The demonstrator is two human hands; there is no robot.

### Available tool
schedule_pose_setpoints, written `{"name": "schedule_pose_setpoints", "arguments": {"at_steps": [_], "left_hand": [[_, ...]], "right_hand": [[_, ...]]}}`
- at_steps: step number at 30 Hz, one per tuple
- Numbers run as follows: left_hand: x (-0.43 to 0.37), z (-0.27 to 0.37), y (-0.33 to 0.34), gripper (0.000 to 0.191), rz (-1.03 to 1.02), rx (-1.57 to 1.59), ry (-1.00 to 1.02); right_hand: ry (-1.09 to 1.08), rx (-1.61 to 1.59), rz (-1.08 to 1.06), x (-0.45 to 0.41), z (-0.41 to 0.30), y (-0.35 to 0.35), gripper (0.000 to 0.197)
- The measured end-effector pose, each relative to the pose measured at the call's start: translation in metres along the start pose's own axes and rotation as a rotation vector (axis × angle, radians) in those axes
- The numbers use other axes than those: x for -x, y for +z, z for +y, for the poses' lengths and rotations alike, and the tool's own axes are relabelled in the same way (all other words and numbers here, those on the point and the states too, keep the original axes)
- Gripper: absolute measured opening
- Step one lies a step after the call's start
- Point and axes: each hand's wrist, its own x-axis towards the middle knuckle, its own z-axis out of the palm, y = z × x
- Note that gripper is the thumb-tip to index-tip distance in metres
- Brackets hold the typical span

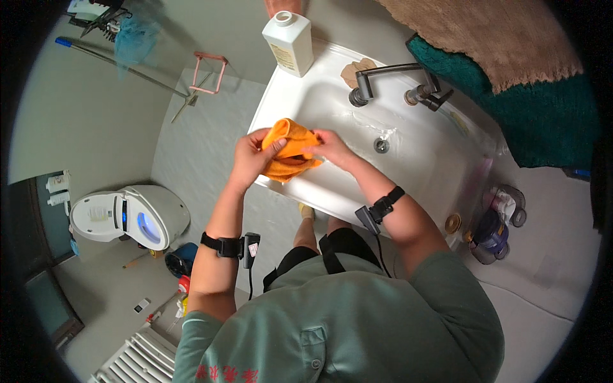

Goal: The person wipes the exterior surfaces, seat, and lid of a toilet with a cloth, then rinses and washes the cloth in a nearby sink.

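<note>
An orange cloth, folded and bunched, is held between both hands over the front left part of a white washbasin. My left hand grips its left side, with the thumb lying across the front. At the right side of the cloth, the fingers of my right hand pinch its edge. A dark metal faucet stands at the back of the basin, and the drain lies to the right of my right hand. Water glistens on the basin floor.
An uncapped white plastic bottle stands on the basin's back left corner. A green towel and a brown one hang at the right. Leftward are a toilet, a long-handled squeegee and a white radiator.
</note>
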Motion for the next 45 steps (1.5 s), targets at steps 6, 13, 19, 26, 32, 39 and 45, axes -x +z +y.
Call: {"name": "schedule_pose_setpoints", "arguments": {"at_steps": [6, 13, 19, 26, 32, 39, 45], "left_hand": [[-0.048, -0.022, -0.048, 0.031, 0.341, 0.041, 0.094], [-0.061, -0.074, -0.04, 0.076, 0.161, -1.262, 0.298], [-0.025, -0.119, -0.046, 0.062, 0.014, -1.308, 0.472], [0.061, -0.114, -0.024, 0.067, -0.448, -1.27, 0.444], [0.072, -0.112, 0.052, 0.071, -0.732, -1.251, 0.582], [0.042, -0.109, 0.172, 0.076, -1.108, -1.05, 0.742], [0.009, -0.098, 0.235, 0.052, -1.184, -1.089, 0.223]], "right_hand": [[-0.296, -0.141, 0.16, -0.052, -0.02, -0.009, 0.052], [-0.251, 0.939, 0.372, -0.077, 0.015, 0.022, 0.076], [-0.299, 0.891, -0.056, -0.022, 0.05, 0.058, 0.072], [-0.333, 0.849, -0.198, 0.07, 0.083, 0.048, 0.056], [-0.259, 0.848, -0.083, 0.174, 0.094, -0.012, 0.042], [0.083, 0.949, 0.118, 0.28, 0.097, -0.07, 0.053], [0.302, 1.058, 0.252, 0.303, 0.086, -0.101, 0.058]]}}
